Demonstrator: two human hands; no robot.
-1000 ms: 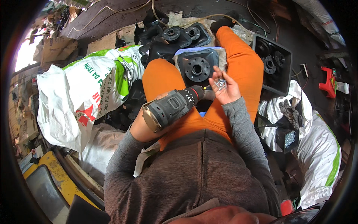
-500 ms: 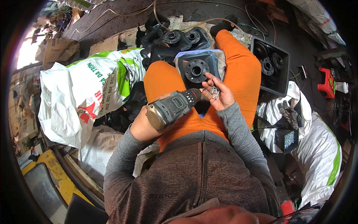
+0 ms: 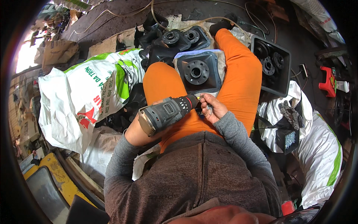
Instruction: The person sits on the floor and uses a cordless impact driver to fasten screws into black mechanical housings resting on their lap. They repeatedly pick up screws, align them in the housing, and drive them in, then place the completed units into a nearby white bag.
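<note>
A grey-black cordless drill (image 3: 166,111) lies across my lap, its chuck pointing right. My left hand (image 3: 138,128) is wrapped around it from beneath, with most of the fingers hidden by the drill body. At the bit end, my right hand (image 3: 213,107) is closed around several silver screws (image 3: 210,109); its thumb and fingertips pinch right at the tip of the bit. Just beyond both hands, between my knees, sits a black square housing (image 3: 201,84) with a round drilled flange (image 3: 195,71) on top.
More black flanged parts (image 3: 171,37) are piled ahead. To the right stands a black bin (image 3: 281,84) holding flanges, then a small box of screws (image 3: 289,140) beside a grey glove (image 3: 291,115). White sacks (image 3: 89,93) lie at left. A hose (image 3: 209,20) crosses the floor.
My right hand has moved down toward me and closed from a loosely opened palm, its fingertips now at the bit. The drill has shifted slightly down and left.
</note>
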